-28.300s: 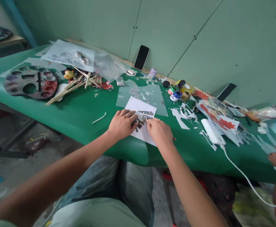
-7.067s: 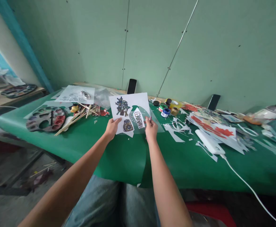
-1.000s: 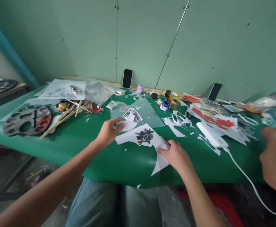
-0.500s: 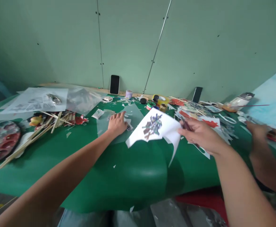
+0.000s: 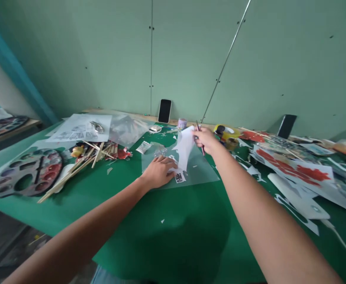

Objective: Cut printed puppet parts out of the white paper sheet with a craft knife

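Observation:
My right hand (image 5: pixel 206 140) is closed around a white paper sheet (image 5: pixel 186 148) and a slim, dark red pen-like tool (image 5: pixel 202 150). The paper hangs down from the fingers, seen nearly edge-on, its lower end beside my left hand (image 5: pixel 160 172). That hand lies palm down with fingers stretched over a translucent sheet (image 5: pixel 202 173) on the green table cover. Just right of its thumb is a small black-and-white printed paper piece (image 5: pixel 180 178). A small clear packet (image 5: pixel 143 147) lies beyond my left wrist.
On the left are a paint palette (image 5: pixel 27 173), wooden sticks (image 5: pixel 69 173) and printed sheets (image 5: pixel 78 128). A phone (image 5: pixel 165 111) leans against the wall. Paint pots (image 5: pixel 220 130), red-painted paper (image 5: pixel 294 167), a white corded device (image 5: pixel 300 197) and another phone (image 5: pixel 287 126) are on the right.
My right hand has brought the paper leftward, near my left hand; its printed picture no longer shows. The view has turned right-to-left, and the other person's hands have left it.

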`<state>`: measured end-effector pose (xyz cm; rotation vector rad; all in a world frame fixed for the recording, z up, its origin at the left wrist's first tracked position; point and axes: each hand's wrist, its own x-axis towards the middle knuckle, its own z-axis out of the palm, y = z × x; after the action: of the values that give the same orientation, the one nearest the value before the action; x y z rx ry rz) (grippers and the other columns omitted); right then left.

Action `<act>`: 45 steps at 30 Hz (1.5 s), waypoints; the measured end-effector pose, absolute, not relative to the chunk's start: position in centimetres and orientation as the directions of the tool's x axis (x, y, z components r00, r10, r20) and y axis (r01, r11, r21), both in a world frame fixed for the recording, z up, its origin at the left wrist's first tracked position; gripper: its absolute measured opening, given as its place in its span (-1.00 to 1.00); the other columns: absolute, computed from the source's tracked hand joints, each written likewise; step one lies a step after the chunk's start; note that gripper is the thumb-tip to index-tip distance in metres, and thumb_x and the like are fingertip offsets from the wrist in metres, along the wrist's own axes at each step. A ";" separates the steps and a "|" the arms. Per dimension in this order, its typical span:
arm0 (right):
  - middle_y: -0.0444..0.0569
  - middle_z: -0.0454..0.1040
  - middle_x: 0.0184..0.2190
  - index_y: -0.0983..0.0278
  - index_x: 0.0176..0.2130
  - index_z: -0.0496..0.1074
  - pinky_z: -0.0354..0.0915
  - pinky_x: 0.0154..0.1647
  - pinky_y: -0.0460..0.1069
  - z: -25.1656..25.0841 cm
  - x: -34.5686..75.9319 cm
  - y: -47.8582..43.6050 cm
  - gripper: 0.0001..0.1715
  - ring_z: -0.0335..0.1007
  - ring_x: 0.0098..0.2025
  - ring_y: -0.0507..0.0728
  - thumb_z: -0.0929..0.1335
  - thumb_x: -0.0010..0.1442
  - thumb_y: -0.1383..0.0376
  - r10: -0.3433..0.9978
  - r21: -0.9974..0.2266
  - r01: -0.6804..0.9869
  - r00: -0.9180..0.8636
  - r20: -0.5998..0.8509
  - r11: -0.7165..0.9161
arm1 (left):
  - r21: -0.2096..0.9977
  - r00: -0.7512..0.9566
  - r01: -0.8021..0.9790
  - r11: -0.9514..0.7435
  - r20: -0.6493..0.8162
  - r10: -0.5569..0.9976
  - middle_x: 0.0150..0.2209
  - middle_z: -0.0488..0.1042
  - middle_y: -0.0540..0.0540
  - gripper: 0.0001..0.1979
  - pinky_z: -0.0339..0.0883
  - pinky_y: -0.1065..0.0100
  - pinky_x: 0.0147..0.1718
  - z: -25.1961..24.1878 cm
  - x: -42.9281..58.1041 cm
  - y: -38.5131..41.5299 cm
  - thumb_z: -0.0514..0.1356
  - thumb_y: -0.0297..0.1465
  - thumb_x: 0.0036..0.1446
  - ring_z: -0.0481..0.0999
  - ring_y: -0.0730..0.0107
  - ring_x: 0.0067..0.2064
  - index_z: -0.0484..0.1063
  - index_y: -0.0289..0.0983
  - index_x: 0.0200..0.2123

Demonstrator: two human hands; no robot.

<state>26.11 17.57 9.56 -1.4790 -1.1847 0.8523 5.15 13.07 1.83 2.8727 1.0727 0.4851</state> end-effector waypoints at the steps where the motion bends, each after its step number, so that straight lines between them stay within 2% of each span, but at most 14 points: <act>1: -0.33 0.06 -0.64 0.22 -0.26 0.28 -0.09 -0.69 -0.16 9.9 26.1 17.9 -0.91 -0.10 -0.69 -0.09 0.31 0.17 0.31 0.962 -0.972 0.231 0.258 0.091 0.030 | 0.149 0.714 0.627 -0.765 0.282 0.640 0.03 0.49 -0.03 -0.75 0.29 0.18 -0.01 1.8 5.0 12.9 0.06 -0.28 0.26 0.42 0.22 0.02 0.49 -0.14 -0.10; 3: -0.32 0.07 -0.61 0.17 -0.18 0.26 0.00 -0.66 -0.17 10.6 26.3 18.5 -0.89 -0.08 -0.68 -0.09 0.24 0.27 0.22 0.948 -0.964 0.248 0.275 0.161 0.092 | 0.162 0.709 0.626 -0.763 0.290 0.643 -0.06 0.52 -0.06 -0.74 0.31 0.18 -0.10 1.9 4.8 12.7 0.03 -0.29 0.28 0.45 0.22 -0.05 0.50 -0.16 -0.15; 5: -0.30 0.12 -0.58 0.15 -0.12 0.26 0.08 -0.63 -0.17 10.6 26.5 19.1 -0.80 -0.02 -0.67 -0.09 0.17 0.34 0.15 0.922 -0.930 0.357 0.326 0.207 0.082 | 0.169 0.698 0.634 -0.755 0.296 0.653 -0.07 0.52 -0.07 -0.76 0.30 0.17 -0.12 1.9 4.7 12.5 0.05 -0.30 0.26 0.44 0.20 -0.05 0.50 -0.17 -0.15; 9: -0.15 0.35 -0.47 0.31 -0.15 0.37 0.25 -0.53 -0.11 7.9 26.6 19.7 -0.75 0.24 -0.55 -0.04 0.28 0.30 0.18 0.922 -0.821 0.555 0.373 0.104 -0.132 | 0.183 0.643 0.683 -0.707 0.308 0.701 0.10 0.41 -0.13 -0.66 0.25 0.08 0.00 1.7 5.0 12.4 0.15 -0.32 0.16 0.36 0.06 0.10 0.41 -0.17 0.02; 11: -0.05 0.46 -0.25 0.33 -0.10 0.40 0.39 -0.32 -0.03 6.3 26.5 19.6 -0.69 0.40 -0.33 0.02 0.33 0.27 0.15 0.924 -0.728 0.647 0.380 0.049 -0.227 | 0.195 0.600 0.717 -0.670 0.317 0.735 0.12 0.39 -0.17 -0.59 0.24 0.04 0.01 1.8 5.0 12.3 0.15 -0.28 0.16 0.34 0.01 0.12 0.35 -0.20 0.08; 14: 0.10 0.44 -0.04 0.35 -0.01 0.40 0.37 -0.08 0.12 5.4 26.0 18.8 -0.64 0.42 -0.07 0.15 0.33 0.28 0.18 0.909 -0.578 0.752 0.415 0.042 -0.317 | 0.216 0.521 0.767 -0.605 0.342 0.782 0.08 0.41 -0.19 -0.59 0.25 0.04 -0.01 2.0 4.8 11.8 0.09 -0.25 0.21 0.36 0.00 0.10 0.33 -0.24 0.09; 18: 0.41 0.32 0.09 0.46 0.09 0.33 0.27 -0.04 0.14 6.3 24.6 16.0 -0.56 0.36 0.06 0.29 0.26 0.29 0.25 0.923 -0.436 0.858 0.361 0.135 -0.272 | 0.234 0.429 0.820 -0.522 0.353 0.831 0.04 0.44 -0.22 -0.57 0.24 0.02 -0.05 2.2 4.0 10.6 0.06 -0.26 0.21 0.38 -0.02 0.05 0.31 -0.27 0.11; 22: 0.10 0.50 -0.08 0.26 -0.06 0.45 0.27 -0.15 0.00 6.2 22.7 11.4 -0.56 0.43 -0.06 0.19 0.31 0.21 0.02 0.992 -0.376 0.924 0.108 0.072 -0.073 | 0.235 0.442 0.821 -0.520 0.316 0.840 0.04 0.46 -0.21 -0.41 0.22 0.01 -0.03 2.1 3.6 9.8 0.14 -0.19 0.14 0.37 -0.06 0.06 0.20 -0.25 0.21; 24: 0.03 0.51 -0.07 0.20 -0.08 0.46 0.26 -0.19 -0.04 5.6 22.0 9.4 -0.50 0.44 -0.07 0.17 0.36 0.11 -0.05 0.999 -0.366 0.930 0.035 0.022 -0.025 | 0.230 0.464 0.813 -0.534 0.298 0.834 0.08 0.44 -0.21 -0.28 0.19 -0.01 0.01 2.0 3.6 9.7 0.18 -0.10 0.10 0.34 -0.08 0.10 0.13 -0.25 0.26; 26: 0.06 0.49 -0.01 0.20 -0.05 0.44 0.26 -0.22 -0.04 4.9 21.5 8.2 -0.44 0.44 -0.07 0.19 0.43 0.02 -0.03 0.999 -0.352 0.935 0.030 -0.026 -0.037 | 0.225 0.480 0.809 -0.543 0.280 0.831 0.11 0.41 -0.21 -0.18 0.15 -0.03 0.04 2.0 3.6 9.8 0.21 -0.01 0.05 0.31 -0.11 0.13 0.09 -0.24 0.29; 30: 0.07 0.51 -0.03 0.24 -0.04 0.43 0.25 -0.27 -0.06 4.2 21.4 8.0 -0.43 0.45 -0.09 0.19 0.44 0.00 0.02 0.996 -0.366 0.927 0.053 -0.076 -0.077 | 0.217 0.485 0.816 -0.535 0.245 0.839 0.13 0.40 -0.21 -0.12 0.12 -0.02 0.07 2.1 3.7 9.9 0.23 0.03 0.00 0.29 -0.10 0.15 0.06 -0.21 0.31; 36: -0.05 0.56 -0.21 0.22 -0.16 0.45 0.20 -0.36 -0.10 3.8 21.8 8.3 -0.70 0.47 -0.23 0.10 0.36 0.12 0.15 0.997 -0.422 0.904 0.048 -0.059 -0.068 | 0.211 0.488 0.831 -0.515 0.166 0.857 0.18 0.35 -0.21 -0.09 0.12 0.00 0.09 2.9 3.8 10.2 0.23 0.03 -0.01 0.26 -0.10 0.19 0.02 -0.20 0.32; 41: 0.08 0.50 -0.01 0.24 -0.04 0.42 0.24 -0.23 -0.05 3.4 22.0 8.0 -0.46 0.43 -0.04 0.20 0.42 0.05 0.02 0.997 -0.438 0.896 0.068 -0.032 -0.075 | 0.204 0.509 0.835 -0.512 0.070 0.858 0.22 0.30 -0.27 0.04 0.16 0.04 0.11 4.2 4.7 10.5 0.28 0.00 -0.07 0.25 -0.12 0.23 -0.13 -0.22 0.37; 45: 0.03 0.53 -0.07 0.24 -0.10 0.45 0.23 -0.27 -0.07 3.5 22.6 8.6 -0.57 0.46 -0.12 0.16 0.43 0.04 0.13 0.996 -0.477 0.875 0.055 -0.066 -0.080 | 0.185 0.493 0.852 -0.489 0.026 0.870 0.22 0.25 -0.39 0.12 0.14 -0.01 0.12 4.8 5.7 10.1 0.30 0.00 -0.12 0.21 -0.23 0.24 -0.19 -0.26 0.38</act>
<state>22.58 8.61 3.49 -2.0293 -1.8884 0.5519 5.66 10.12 4.83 2.5841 1.5011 0.1737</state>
